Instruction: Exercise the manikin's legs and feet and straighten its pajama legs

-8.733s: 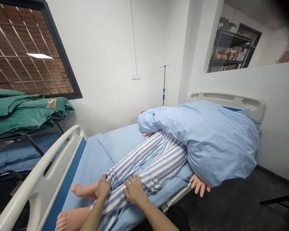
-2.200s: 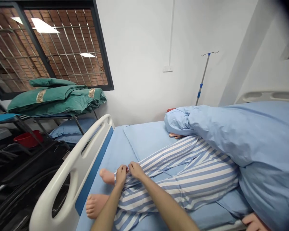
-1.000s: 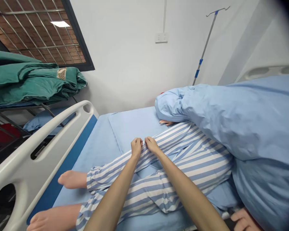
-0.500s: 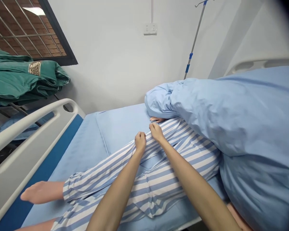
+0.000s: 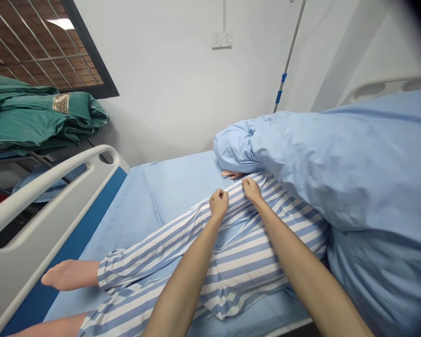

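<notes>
A figure in blue-and-white striped trousers (image 5: pixel 252 262) lies on the bed, its smooth bare foot (image 5: pixel 68 275) toward the footboard. Over the thigh of the far leg, my left hand (image 5: pixel 219 203) is curled into a loose fist, thumb side up, with nothing visible in it. My right hand (image 5: pixel 251 190), also closed, is higher on the same thigh near the hip; its fingertips are partly hidden. I cannot tell whether either fist touches the cloth. Just beyond my right hand, the figure's hand (image 5: pixel 232 174) shows from under a light blue quilt (image 5: pixel 312 159), folded back over the upper body.
A grey-and-blue footboard (image 5: pixel 70 206) stands at the left, with folded green cloth (image 5: pixel 45 117) on a rack beyond it. Light blue sheet (image 5: pixel 178 187) covers the mattress. Behind are a wall socket (image 5: pixel 222 40), an IV pole (image 5: pixel 290 56) and a barred window (image 5: pixel 38 42).
Both my hands have moved right along the far thigh toward the hip, still closed. The trousers and quilt look unchanged; the view has shifted slightly.
</notes>
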Tool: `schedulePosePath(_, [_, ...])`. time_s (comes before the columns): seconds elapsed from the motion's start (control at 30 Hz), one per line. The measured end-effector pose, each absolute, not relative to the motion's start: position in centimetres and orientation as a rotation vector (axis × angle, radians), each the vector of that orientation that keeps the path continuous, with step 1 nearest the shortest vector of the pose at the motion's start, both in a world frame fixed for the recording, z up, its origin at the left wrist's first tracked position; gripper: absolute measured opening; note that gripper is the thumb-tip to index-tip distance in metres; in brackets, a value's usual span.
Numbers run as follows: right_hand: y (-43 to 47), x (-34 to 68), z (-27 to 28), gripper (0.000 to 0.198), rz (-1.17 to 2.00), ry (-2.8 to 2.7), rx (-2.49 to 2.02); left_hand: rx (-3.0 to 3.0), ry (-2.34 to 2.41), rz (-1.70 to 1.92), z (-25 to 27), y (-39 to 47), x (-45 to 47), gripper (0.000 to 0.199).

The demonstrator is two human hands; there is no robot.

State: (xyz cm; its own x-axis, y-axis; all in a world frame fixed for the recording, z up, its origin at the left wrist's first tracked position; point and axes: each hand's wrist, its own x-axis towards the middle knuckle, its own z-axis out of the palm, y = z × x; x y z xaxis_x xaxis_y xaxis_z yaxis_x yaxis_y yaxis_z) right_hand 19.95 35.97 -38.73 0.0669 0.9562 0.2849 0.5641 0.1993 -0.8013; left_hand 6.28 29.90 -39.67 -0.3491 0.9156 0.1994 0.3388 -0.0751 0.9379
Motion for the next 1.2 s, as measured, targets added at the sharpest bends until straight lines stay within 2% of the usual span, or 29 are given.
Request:
schedulePosePath(0.1, [36.1,20.7,-39.5,0.027,0.618,-1.657,-1.507,1.310,1.632,1.385,-39.4,30.0,4.8,0.020])
schedulePosePath(0.23, [35.5,20.4,-39.1,0.027,0.522,-1.814,-1.624,1.222,1.681,1.365,-39.3,28.2,0.2,0.018])
schedulePosePath(0.5, [31.2,16.5,-39.5,0.027,0.564,-1.905,-1.673,1.045,1.936,1.395,-40.2,18.1,-14.4,0.019])
schedulePosePath(0.7, [24.4,6.1,-41.2,0.028,0.702,-2.045,-1.499,0.972,2.039,1.385,-40.4,11.8,-20.4,0.019])
schedulePosePath(0.97, [14.0,-10.2,-42.4,0.026,0.855,-2.240,-1.181,1.041,1.927,1.389,-39.5,6.9,-22.9,0.020])
schedulePosePath(1.2, [12.3,-15.9,-40.6,0.026,0.929,-2.113,-1.041,0.917,1.868,1.635,-38.0,6.5,-23.7,0.014])
